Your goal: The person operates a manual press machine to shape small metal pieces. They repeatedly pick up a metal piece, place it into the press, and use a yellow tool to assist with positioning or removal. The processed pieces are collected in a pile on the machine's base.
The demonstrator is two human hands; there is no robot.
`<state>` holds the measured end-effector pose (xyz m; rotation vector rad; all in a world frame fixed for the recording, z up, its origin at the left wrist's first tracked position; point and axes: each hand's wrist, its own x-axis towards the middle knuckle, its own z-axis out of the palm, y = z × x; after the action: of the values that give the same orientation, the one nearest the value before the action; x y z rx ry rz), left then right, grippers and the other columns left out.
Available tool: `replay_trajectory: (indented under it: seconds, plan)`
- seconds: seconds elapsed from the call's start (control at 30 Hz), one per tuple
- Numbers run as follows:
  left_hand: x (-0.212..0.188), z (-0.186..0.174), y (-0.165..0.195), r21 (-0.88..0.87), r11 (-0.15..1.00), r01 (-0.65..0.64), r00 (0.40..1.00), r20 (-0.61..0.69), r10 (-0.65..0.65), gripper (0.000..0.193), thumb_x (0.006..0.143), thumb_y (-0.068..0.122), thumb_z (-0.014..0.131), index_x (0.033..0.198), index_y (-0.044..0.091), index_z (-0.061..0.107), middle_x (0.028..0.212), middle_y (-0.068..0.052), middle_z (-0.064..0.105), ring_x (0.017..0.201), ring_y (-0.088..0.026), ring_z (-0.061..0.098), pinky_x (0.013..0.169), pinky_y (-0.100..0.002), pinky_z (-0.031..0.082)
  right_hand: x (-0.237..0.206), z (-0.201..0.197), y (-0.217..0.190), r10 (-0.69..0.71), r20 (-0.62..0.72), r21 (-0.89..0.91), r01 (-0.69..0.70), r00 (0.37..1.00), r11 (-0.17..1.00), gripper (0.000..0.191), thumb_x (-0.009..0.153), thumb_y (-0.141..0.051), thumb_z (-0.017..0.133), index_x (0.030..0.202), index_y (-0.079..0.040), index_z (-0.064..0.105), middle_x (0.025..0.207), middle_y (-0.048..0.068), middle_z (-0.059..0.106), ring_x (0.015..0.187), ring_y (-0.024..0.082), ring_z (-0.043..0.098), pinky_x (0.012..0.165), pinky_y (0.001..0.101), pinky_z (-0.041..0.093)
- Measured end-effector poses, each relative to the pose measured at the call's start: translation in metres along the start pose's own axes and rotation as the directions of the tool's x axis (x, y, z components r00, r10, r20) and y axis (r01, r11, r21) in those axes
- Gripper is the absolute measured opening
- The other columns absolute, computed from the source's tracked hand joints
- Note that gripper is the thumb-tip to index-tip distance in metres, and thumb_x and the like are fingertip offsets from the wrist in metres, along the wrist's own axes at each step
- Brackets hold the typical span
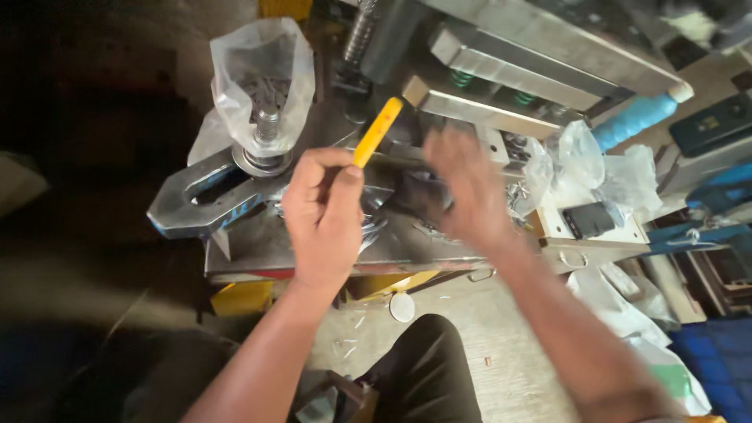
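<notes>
Looking down from the head camera, nearest the viewer lie the person's dark-clad knee [427, 368] and a small pale disc [402, 306] on the floor, with two bare forearms rising from the lower edge toward the press bed [251, 251]. The left hand [323, 219] is clenched around the lower end of a yellow stick [378, 131], fingers curled and thumb pressed against the shaft. The stick's long axis runs diagonally, from the fist at lower left to its free tip at upper right; that tip points up and away from the viewer, toward the steel die blocks [486, 110]. The right hand [464, 188] is motion-blurred over a dark part on the bed; whether it grips that part or merely rests on it cannot be told.

Risk, as a judgement: both hands sit close beneath the upper die, so any movement of the tool would threaten the fingers. Scattered metal offcuts [376, 223] around the hands could cut bare skin. The stick, held only at one end, may slip or be levered out of the grasp if its tip catches.

Farther off stand a heavy clamp arm [200, 205], a threaded stud under a clear plastic bag [262, 74], and a blue roll [633, 119].
</notes>
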<state>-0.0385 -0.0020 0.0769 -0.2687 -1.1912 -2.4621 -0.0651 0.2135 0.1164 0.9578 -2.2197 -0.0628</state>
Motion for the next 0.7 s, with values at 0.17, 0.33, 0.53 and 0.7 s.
replay_trajectory:
  seconds: [0.17, 0.33, 0.53, 0.7]
  plan:
    - [-0.024, -0.028, 0.020, 0.082, 0.995, -0.059, 0.998, 0.000, 0.059, 0.006, 0.102, 0.000, 0.058, 0.107, 0.002, 0.059, 0.078, 0.000, 0.057, 0.060, -0.005, 0.049, 0.055, -0.021, 0.043, -0.092, 0.001, -0.080, 0.434, -0.026, 0.399, -0.389, 0.901, 0.831, 0.035, 0.083, -0.012, 0.077, 0.116, -0.003, 0.069, 0.115, 0.016, 0.071, 0.100, 0.033, 0.068, 0.087, 0.0408, 0.053]
    - [-0.061, -0.057, 0.029, 0.131, 0.991, 0.009, 1.000, -0.021, -0.006, 0.003, 0.102, 0.001, 0.058, 0.105, 0.000, 0.059, 0.073, -0.001, 0.055, 0.061, -0.007, 0.049, 0.057, -0.025, 0.046, -0.128, 0.017, -0.078, 0.567, -0.015, 0.532, -0.473, 0.824, 0.702, 0.020, 0.090, -0.010, 0.073, 0.108, -0.001, 0.071, 0.099, 0.013, 0.072, 0.084, 0.027, 0.070, 0.077, 0.0337, 0.054]
    - [-0.096, -0.074, 0.017, 0.175, 0.983, 0.063, 0.998, -0.023, -0.060, 0.006, 0.100, -0.001, 0.060, 0.106, -0.002, 0.060, 0.072, -0.002, 0.056, 0.061, -0.007, 0.050, 0.058, -0.026, 0.046, -0.129, 0.013, -0.074, 0.513, -0.002, 0.551, -0.427, 0.858, 0.717, 0.021, 0.086, -0.014, 0.076, 0.104, -0.003, 0.073, 0.092, 0.012, 0.071, 0.080, 0.024, 0.068, 0.073, 0.0325, 0.052]
    - [-0.088, -0.073, 0.008, 0.223, 0.974, 0.035, 0.998, 0.035, -0.044, 0.005, 0.100, -0.002, 0.060, 0.106, -0.002, 0.060, 0.076, -0.002, 0.058, 0.064, -0.007, 0.051, 0.058, -0.024, 0.043, -0.127, 0.009, -0.074, 0.642, 0.147, 0.587, -0.589, 0.753, 0.556, 0.024, 0.089, -0.018, 0.075, 0.108, -0.004, 0.075, 0.094, 0.010, 0.074, 0.080, 0.023, 0.072, 0.074, 0.0335, 0.056]
